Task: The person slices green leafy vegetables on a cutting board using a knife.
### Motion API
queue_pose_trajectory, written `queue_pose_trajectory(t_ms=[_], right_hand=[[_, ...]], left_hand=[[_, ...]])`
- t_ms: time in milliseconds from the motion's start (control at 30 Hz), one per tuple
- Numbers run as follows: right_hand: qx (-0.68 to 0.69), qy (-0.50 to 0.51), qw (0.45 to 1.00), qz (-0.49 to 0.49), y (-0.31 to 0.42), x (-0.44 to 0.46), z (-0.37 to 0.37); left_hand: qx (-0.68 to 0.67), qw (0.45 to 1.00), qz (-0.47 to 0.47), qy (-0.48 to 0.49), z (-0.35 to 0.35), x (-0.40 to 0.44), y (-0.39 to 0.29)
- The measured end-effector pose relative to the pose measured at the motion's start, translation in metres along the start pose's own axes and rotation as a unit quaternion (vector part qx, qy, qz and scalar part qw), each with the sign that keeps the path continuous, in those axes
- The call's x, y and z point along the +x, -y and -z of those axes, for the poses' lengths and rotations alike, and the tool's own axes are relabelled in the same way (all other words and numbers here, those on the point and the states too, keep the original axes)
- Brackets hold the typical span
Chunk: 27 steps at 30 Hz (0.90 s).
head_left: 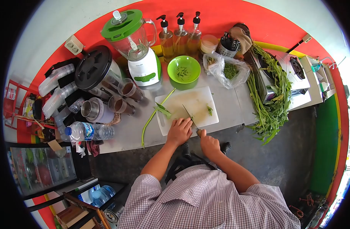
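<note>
My right hand is closed around the handle of a kitchen knife, whose blade points away from me over the white cutting board. On the board's near edge, my left hand rests just left of the blade, fingers bent and together; anything under them is hidden. A long green stalk with a leaf lies across the board's left side and onto the metal table. Small cut green bits sit right of the blade. Behind the board, a green bowl holds cut green pieces.
A blender, pump bottles and a plastic bag of greens stand along the back. Leafy stalks drape over the stove at right. Brown-filled cups and a water bottle are at left.
</note>
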State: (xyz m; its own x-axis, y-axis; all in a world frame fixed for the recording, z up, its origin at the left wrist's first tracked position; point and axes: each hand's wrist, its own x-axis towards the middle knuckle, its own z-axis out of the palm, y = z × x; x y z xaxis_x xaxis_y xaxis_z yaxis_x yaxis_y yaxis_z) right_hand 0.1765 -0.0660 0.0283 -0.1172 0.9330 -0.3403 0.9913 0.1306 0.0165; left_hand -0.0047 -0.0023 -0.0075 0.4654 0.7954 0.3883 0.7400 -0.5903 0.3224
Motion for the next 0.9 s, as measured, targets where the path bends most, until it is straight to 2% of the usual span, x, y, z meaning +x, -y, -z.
queue_pose_trajectory(t_ms=[67,233,400,467,600,800,900], right_hand=[[0.008,-0.028,0.999,0.014,-0.001,0.009,-0.003],[0.014,-0.006,1.000,0.019,0.003,0.001,0.023],[-0.002,0.007,1.000,0.001,0.002,0.000,0.003],[0.010,-0.025,0.999,0.025,0.001,0.009,0.005],[0.004,-0.024,1.000,0.020,0.003,0.008,0.015],[0.029,0.016,0.999,0.001,0.004,0.004,0.003],[0.039,-0.022,0.999,0.028,0.004,0.012,0.010]], left_hand=[[-0.004,1.000,0.000,0.010,0.000,0.000,0.001],[-0.005,1.000,0.004,0.016,0.005,0.002,-0.001],[-0.003,1.000,0.000,0.000,0.001,0.001,-0.001],[-0.004,1.000,-0.002,-0.002,0.002,0.001,0.000],[-0.007,1.000,-0.001,0.003,0.001,-0.001,0.000],[0.006,1.000,-0.008,-0.022,0.001,0.001,0.000],[-0.004,1.000,-0.009,-0.022,0.005,0.001,-0.002]])
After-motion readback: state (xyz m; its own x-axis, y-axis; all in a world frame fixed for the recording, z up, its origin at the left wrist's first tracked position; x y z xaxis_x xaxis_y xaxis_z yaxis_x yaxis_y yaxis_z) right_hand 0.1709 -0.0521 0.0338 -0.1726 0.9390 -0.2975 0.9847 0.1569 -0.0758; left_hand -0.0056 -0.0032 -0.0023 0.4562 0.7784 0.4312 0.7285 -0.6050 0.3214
